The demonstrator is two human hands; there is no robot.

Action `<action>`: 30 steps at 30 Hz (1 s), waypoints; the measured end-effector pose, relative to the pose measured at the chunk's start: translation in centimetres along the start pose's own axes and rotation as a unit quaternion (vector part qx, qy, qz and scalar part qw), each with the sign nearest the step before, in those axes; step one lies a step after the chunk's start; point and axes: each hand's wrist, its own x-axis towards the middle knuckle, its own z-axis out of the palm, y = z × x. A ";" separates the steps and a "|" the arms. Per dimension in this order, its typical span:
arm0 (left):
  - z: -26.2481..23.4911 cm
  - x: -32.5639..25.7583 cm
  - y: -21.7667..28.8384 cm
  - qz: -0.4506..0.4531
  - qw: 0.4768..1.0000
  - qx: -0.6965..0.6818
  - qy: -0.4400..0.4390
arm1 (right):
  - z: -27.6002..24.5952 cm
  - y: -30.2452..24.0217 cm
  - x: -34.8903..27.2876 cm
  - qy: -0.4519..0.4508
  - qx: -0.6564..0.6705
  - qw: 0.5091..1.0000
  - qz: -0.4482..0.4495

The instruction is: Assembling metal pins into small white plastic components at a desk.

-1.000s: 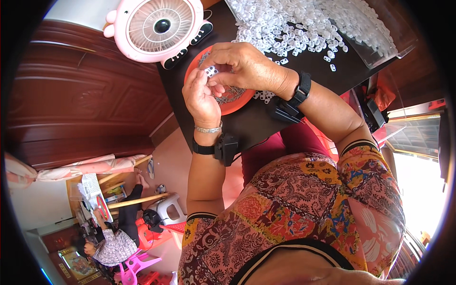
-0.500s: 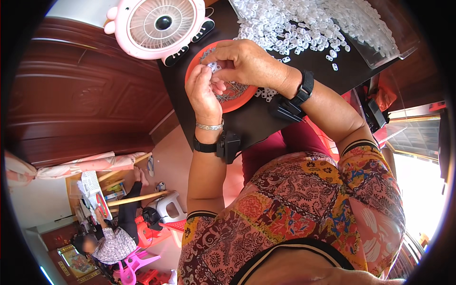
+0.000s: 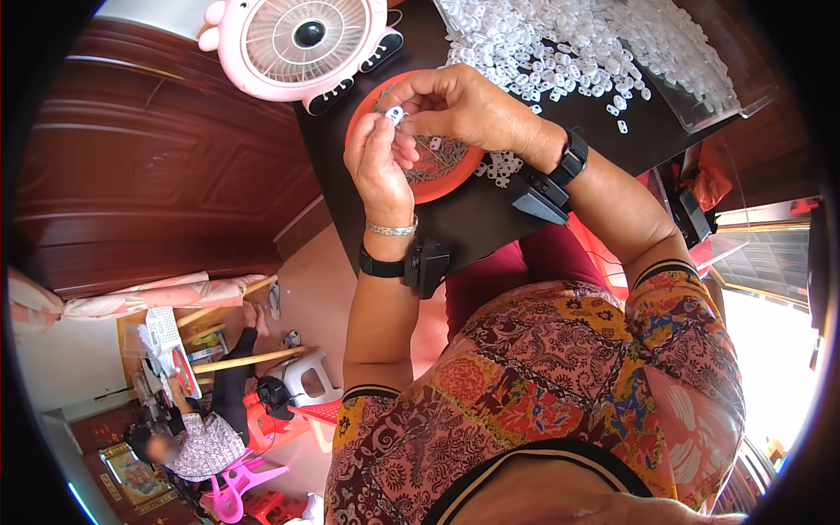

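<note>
A small white plastic piece with holes (image 3: 395, 115) is pinched at the fingertips of my left hand (image 3: 381, 179). My right hand (image 3: 468, 107) reaches in from the right, its thumb and forefinger curled close around the same piece; whatever they grip is too small to make out. Both hands are over an orange-red bowl (image 3: 453, 187), which contains many thin grey metal pins or screws (image 3: 440, 164) and a white piece. Beside the bowl, under my right wrist, lies a small heap of white pieces (image 3: 500, 168).
On the dark table (image 3: 573, 144) a large pile of white pieces (image 3: 534, 44) spreads at the back, running into a clear tray (image 3: 700, 109). A pink fan (image 3: 309, 35) stands back left. At lower left, another person (image 3: 206, 446) sits near a pink stool (image 3: 241, 486).
The white piece now shows more plainly at my left fingertips, as my right fingers have shifted slightly. The whole view has moved a little; both hands remain over the bowl.
</note>
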 end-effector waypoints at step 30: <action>0.2 -0.2 0.0 -0.020 0.999 0.026 -0.001 | -0.6 -0.6 0.1 -0.026 0.043 0.998 0.038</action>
